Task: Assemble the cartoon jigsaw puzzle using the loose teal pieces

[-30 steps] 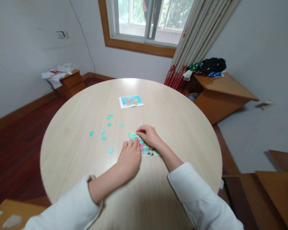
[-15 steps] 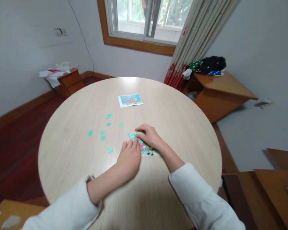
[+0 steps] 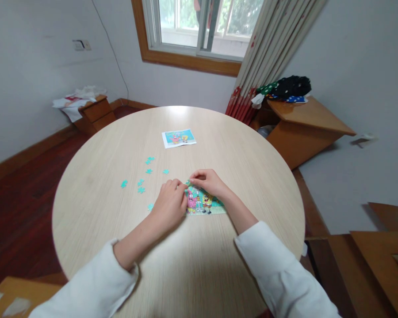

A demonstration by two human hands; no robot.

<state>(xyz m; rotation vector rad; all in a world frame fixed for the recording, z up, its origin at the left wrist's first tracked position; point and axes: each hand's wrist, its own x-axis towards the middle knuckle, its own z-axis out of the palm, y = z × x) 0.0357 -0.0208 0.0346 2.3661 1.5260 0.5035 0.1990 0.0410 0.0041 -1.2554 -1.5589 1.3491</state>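
A partly joined jigsaw puzzle [image 3: 199,204] with cartoon figures, one pink and one yellow, lies on the round table [image 3: 192,265] in front of me. My left hand [image 3: 169,201] covers the puzzle's left side, its fingers curled and closed against that edge, the fingertips partly hidden. From the right, my right hand [image 3: 210,182] reaches over the top edge, thumb and forefinger closed on a small teal puzzle piece [image 3: 187,182]. Loose teal pieces [image 3: 141,182] are scattered left of the hands, and one [image 3: 150,206] sits right beside my left hand.
A picture sheet [image 3: 179,138] with similar cartoon figures lies farther back on the table. Beyond the table, a wooden cabinet [image 3: 305,128] bearing dark cloth [image 3: 292,87] stands at the right, near a curtain [image 3: 268,48]. A small wooden stand [image 3: 97,114] is at the left.
My left hand has shifted left and slightly up, uncovering more of the pink figure. My right hand has moved slightly right, and its fingers are at the puzzle's top edge.
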